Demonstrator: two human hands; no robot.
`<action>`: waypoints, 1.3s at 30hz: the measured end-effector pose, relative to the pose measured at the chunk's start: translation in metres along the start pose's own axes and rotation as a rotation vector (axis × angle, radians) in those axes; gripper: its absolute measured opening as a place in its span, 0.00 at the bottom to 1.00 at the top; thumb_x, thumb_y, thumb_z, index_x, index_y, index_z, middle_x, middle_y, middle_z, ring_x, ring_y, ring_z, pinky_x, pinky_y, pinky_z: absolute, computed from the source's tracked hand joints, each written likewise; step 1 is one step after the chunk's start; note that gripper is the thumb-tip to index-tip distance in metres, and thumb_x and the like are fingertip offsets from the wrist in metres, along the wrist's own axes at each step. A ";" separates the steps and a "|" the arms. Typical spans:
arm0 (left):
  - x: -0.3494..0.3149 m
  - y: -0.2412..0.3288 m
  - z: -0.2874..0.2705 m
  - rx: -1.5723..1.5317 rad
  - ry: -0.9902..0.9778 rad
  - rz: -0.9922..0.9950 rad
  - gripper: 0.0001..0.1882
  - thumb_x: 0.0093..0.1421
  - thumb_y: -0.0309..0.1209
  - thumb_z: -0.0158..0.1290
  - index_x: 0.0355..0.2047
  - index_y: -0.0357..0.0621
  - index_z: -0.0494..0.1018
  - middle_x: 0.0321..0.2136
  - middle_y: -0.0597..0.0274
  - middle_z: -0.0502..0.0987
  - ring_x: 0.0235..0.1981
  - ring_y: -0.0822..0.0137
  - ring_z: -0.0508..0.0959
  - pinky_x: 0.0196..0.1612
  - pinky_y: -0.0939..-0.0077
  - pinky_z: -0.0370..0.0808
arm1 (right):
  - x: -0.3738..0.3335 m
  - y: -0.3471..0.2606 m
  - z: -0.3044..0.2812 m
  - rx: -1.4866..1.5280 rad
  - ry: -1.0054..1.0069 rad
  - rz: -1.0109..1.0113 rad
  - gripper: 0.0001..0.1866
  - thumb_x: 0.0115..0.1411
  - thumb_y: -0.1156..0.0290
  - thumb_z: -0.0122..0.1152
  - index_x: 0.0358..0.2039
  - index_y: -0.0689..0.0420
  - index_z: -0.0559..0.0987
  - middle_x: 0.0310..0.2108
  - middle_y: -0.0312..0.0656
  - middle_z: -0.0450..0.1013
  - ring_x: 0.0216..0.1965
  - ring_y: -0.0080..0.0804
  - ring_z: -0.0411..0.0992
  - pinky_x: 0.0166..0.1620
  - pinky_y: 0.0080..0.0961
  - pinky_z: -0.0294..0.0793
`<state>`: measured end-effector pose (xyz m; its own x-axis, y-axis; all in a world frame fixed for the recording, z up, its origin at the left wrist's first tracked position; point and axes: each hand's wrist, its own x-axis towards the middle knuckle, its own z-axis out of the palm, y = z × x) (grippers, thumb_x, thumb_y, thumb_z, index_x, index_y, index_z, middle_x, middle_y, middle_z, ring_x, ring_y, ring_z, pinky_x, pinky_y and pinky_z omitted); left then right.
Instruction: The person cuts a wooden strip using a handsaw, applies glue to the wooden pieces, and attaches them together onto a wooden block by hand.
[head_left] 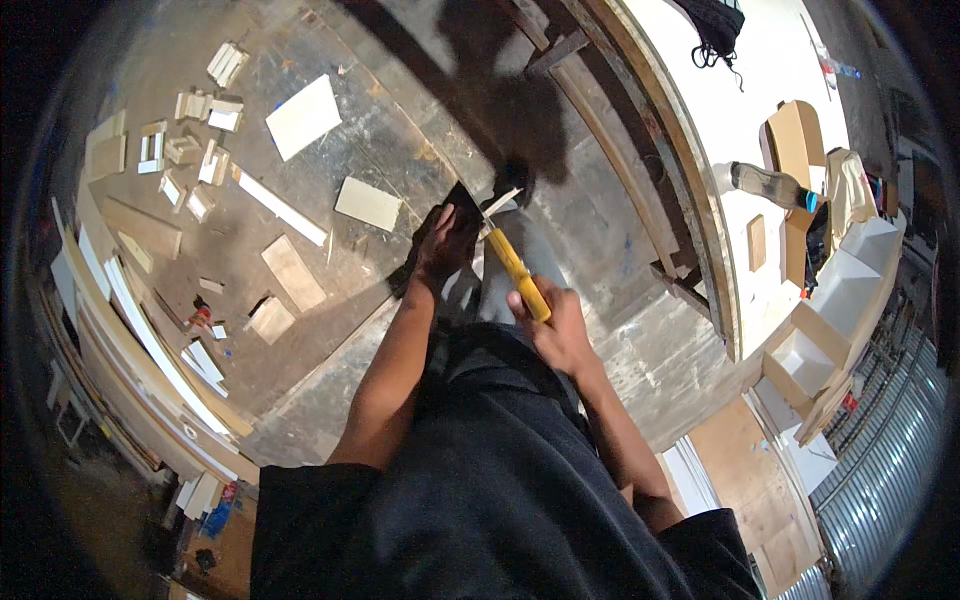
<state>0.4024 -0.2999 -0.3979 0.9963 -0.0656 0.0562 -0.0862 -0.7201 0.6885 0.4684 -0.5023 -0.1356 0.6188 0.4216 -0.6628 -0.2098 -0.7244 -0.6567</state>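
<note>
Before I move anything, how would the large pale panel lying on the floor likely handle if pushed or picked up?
The large pale panel looks thin, so it's probably light for its size. Lying flat on the floor, it should slide rather than roll. Its straight edges hint at stiffness.

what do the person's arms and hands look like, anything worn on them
Loose, short black fabric sleeves cover the upper arms. The left forearm and right forearm are bare. The left-hand grip and right-hand grip are ungloved; no watch or bracelet shows. Shadow hides finer left-hand detail.
</note>
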 end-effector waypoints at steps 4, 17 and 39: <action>0.003 0.014 -0.011 -0.221 0.096 -0.446 0.23 0.59 0.33 0.58 0.54 0.38 0.74 0.56 0.36 0.73 0.60 0.35 0.71 0.64 0.51 0.70 | -0.011 -0.005 -0.006 0.113 0.018 -0.007 0.19 0.65 0.57 0.62 0.37 0.64 0.76 0.25 0.63 0.72 0.27 0.62 0.72 0.33 0.43 0.71; -0.022 -0.031 0.010 -0.186 -0.014 -0.329 0.28 0.61 0.30 0.54 0.62 0.36 0.68 0.62 0.32 0.66 0.62 0.38 0.68 0.64 0.59 0.70 | 0.008 0.013 -0.001 0.075 0.041 -0.072 0.20 0.65 0.55 0.62 0.34 0.63 0.76 0.21 0.58 0.70 0.22 0.53 0.68 0.31 0.42 0.69; 0.008 -0.006 -0.001 0.098 0.187 0.067 0.16 0.53 0.28 0.59 0.42 0.42 0.75 0.37 0.50 0.74 0.42 0.46 0.76 0.47 0.54 0.76 | -0.020 0.021 -0.023 0.219 0.310 -0.113 0.20 0.66 0.57 0.64 0.29 0.62 0.74 0.19 0.36 0.67 0.23 0.23 0.61 0.28 0.27 0.64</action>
<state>0.4112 -0.2953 -0.4006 0.9711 0.0074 0.2384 -0.1428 -0.7825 0.6060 0.4689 -0.5385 -0.1282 0.8394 0.2830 -0.4641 -0.2633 -0.5352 -0.8026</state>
